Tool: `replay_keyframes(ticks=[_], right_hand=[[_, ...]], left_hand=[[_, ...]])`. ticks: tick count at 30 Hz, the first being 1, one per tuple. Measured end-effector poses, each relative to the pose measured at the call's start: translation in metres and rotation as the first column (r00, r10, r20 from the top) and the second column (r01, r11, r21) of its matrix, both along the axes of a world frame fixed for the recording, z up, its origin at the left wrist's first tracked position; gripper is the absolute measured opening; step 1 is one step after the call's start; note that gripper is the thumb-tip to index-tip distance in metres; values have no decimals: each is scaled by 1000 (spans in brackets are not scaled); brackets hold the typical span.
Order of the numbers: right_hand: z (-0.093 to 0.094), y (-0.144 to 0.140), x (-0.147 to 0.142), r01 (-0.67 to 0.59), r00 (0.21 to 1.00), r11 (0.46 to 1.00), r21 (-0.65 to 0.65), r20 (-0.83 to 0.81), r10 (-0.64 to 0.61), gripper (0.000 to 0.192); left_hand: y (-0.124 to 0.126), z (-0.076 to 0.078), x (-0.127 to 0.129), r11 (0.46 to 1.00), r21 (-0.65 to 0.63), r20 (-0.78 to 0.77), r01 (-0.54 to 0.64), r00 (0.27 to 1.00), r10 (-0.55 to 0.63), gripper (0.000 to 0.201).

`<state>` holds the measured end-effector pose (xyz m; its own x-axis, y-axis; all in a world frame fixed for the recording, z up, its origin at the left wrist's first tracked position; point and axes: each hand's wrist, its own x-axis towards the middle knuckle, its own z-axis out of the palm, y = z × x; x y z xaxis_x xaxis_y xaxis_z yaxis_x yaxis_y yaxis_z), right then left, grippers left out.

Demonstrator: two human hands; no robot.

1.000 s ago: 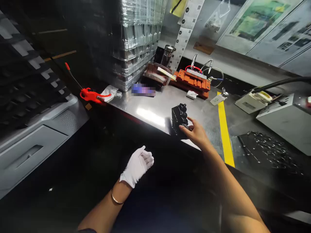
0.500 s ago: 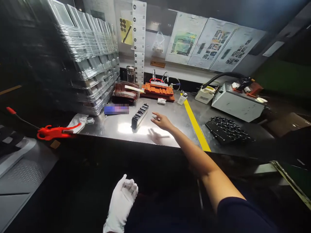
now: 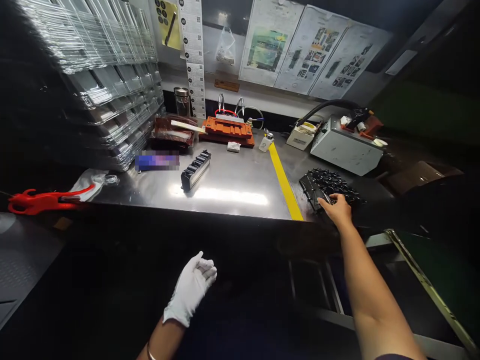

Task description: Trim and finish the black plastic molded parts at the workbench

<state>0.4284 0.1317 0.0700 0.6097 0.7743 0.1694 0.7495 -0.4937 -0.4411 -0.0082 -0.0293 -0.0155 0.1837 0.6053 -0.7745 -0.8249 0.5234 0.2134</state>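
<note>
The right hand [image 3: 338, 209] is on the near edge of the black tray of parts [image 3: 330, 186], just right of the yellow floor-tape stripe [image 3: 284, 181] on the steel bench [image 3: 228, 192]. Fingers are curled onto the tray's front rim, looks like a pinch on one of the small black pieces, but honestly the view's too dark to say it's actually closed on anything. So I'd call this the pick-up step; next it needs a clean lift of one piece without dragging the neighbours. The tray seems packed with rows of small dark parts. The gloved left hand [image 3: 192, 289] hangs low in front of the bench, fingers loosely open, holding nothing. Out on the bench a long black block [image 3: 195, 170] lies alone, and clear trays [image 3: 112, 85] are stacked at the left.
</note>
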Motion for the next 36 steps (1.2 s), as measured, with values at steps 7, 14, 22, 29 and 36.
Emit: replay_keyframes(ticks=[7,14,22,29,36], right_hand=[[-39,-36,-93,-322,855,930,176,-367,366,49],[-35,-110,-200,-854,408,517,65,-532,742,37],[-22,-34,-199,-736,667,667,-114,42,744,23],[-53,-28,-213,-837,538,545,40,233,810,24],[-49,-29,-209,-841,527,538,58,313,790,32]], left_hand=[[29,33,52,871,301,-297,389,906,-302,17],[48,51,54,681,447,-758,581,650,-57,33],[35,38,41,680,362,-869,637,495,-1,35],[33,38,41,679,387,-843,624,538,-15,31],[33,35,37,660,397,-853,638,521,10,31]])
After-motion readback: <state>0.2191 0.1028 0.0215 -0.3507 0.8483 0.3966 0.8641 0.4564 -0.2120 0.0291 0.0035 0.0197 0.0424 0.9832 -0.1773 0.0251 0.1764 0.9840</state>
